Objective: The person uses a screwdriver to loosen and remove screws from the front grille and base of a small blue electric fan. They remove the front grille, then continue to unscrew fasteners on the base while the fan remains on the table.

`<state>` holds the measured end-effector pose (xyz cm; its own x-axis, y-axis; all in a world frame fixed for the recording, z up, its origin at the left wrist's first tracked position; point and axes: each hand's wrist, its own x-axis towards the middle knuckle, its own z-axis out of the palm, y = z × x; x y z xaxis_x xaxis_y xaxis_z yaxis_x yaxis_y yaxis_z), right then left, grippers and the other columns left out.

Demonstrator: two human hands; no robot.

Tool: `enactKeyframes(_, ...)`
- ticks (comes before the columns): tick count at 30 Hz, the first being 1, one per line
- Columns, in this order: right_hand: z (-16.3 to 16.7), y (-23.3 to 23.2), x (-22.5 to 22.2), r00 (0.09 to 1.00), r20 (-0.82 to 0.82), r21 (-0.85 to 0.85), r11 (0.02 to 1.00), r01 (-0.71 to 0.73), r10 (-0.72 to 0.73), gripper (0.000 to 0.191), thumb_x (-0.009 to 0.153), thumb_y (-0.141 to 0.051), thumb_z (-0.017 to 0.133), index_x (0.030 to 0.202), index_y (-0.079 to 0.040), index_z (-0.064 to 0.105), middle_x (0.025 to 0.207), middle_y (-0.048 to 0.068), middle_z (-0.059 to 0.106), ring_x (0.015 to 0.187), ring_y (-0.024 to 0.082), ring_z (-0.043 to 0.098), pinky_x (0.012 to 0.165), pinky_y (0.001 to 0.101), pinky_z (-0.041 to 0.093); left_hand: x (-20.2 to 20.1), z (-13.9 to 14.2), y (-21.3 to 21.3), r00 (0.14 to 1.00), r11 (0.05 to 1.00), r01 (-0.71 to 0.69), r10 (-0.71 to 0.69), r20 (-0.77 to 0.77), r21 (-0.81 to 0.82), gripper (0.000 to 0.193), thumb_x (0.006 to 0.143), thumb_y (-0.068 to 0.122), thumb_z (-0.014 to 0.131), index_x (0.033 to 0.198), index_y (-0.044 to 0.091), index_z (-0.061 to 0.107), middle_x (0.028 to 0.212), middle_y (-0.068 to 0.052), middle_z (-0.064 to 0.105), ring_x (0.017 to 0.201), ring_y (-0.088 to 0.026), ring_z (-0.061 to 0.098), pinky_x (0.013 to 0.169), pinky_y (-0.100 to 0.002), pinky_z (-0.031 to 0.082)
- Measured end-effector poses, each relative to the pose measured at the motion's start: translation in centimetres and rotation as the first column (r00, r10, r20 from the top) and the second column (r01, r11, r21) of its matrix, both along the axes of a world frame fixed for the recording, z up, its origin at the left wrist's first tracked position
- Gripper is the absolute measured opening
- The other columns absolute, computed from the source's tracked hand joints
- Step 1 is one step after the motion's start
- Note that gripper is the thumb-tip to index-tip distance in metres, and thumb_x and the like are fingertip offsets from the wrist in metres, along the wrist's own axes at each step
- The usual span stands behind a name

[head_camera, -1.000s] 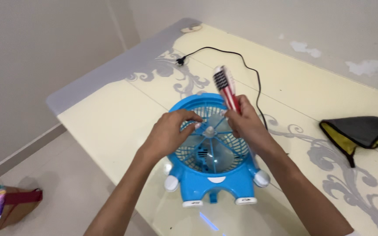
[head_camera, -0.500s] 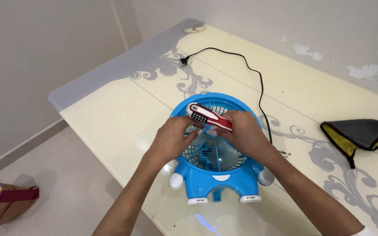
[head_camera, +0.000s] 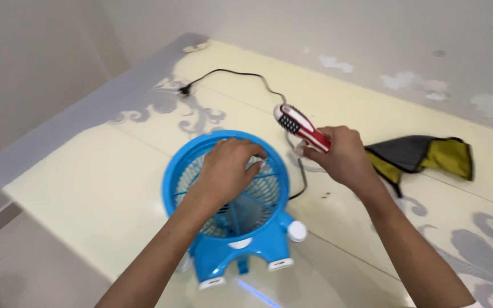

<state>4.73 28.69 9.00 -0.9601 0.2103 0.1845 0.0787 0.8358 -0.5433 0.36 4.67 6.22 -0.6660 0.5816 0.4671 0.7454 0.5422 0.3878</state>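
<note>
The blue table fan (head_camera: 232,194) lies face-up near the front edge of the cream table (head_camera: 87,188), its front grille in place. The left hand (head_camera: 229,168) rests spread on the grille centre, fingers curled against the wires, gripping nothing separate. The right hand (head_camera: 343,157) is closed around a red-handled screwdriver (head_camera: 302,126), held clear of the fan. The black power cord (head_camera: 241,77) trails, unplugged, toward the far edge. A grey-yellow cloth (head_camera: 429,154) lies near the right hand. Judged: grille not yet removed; no loose screws visible.

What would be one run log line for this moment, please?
left hand: on grille of blue fan | right hand: holds red-handled screwdriver, off fan | cable, grey-yellow cloth: on table
</note>
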Motion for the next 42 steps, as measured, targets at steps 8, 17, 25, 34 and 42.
enactKeyframes(8,-9.5,8.5,-0.5,0.999,-0.017,-0.029,0.999,0.037,-0.037,0.021,0.073,-0.02,0.086,0.09,-0.009,0.082,0.075,0.014,0.076,0.064,0.025,0.073,0.066,0.0369,0.055,-1.5,-1.8,8.6,0.985,0.968,0.174,-0.173,0.022,-0.183,0.012,0.081,0.018,0.075,0.093,0.014,0.077,0.095,-0.006,0.072,0.098,-0.03,0.066,0.091,-0.05,0.047)
enactKeyframes(17,-14.2,9.9,-1.6,0.992,0.079,-0.036,0.995,0.097,-0.094,0.026,0.072,-0.024,0.088,0.088,-0.005,0.079,0.074,0.018,0.073,0.067,0.032,0.071,0.068,0.0409,0.054,-1.8,-3.8,11.8,0.972,0.905,0.229,-0.192,0.138,-0.358,0.016,0.085,0.024,0.074,0.098,0.015,0.076,0.102,-0.006,0.071,0.108,-0.027,0.064,0.105,-0.053,0.041)
enactKeyframes(25,-10.6,7.2,-2.0,0.989,-0.141,-0.101,0.994,0.039,-0.053,0.031,0.078,-0.031,0.084,0.092,-0.005,0.076,0.067,0.014,0.069,0.057,0.021,0.064,0.057,0.0371,0.05,-1.1,-1.9,7.0,0.981,0.981,0.156,-0.14,0.137,-0.112,0.025,0.088,0.019,0.07,0.112,0.014,0.072,0.117,-0.006,0.068,0.119,-0.03,0.058,0.111,-0.059,0.035)
enactKeyframes(34,-5.7,-2.4,-4.0,0.993,0.011,-0.175,0.978,-0.113,0.116,0.049,0.082,-0.053,0.078,0.089,-0.004,0.075,0.061,0.009,0.065,0.055,0.016,0.058,0.053,0.036,0.047,0.5,-2.4,-5.8,0.957,0.955,-0.289,0.287,0.034,0.067,0.043,0.088,0.009,0.065,0.131,0.01,0.061,0.14,-0.017,0.053,0.129,-0.04,0.051,0.104,-0.05,0.045)
enactKeyframes(42,-7.0,-4.1,-6.0,0.988,0.138,0.03,0.997,-0.073,0.068,0.057,0.079,-0.059,0.079,0.091,-0.004,0.079,0.065,0.015,0.072,0.061,0.026,0.072,0.063,0.0383,0.056,0.6,-5.9,-10.8,0.76,0.818,-0.571,0.557,0.334,-0.067,0.053,0.097,0.019,0.058,0.147,0.009,0.043,0.14,-0.026,0.049,0.117,-0.043,0.058,0.095,-0.053,0.051)
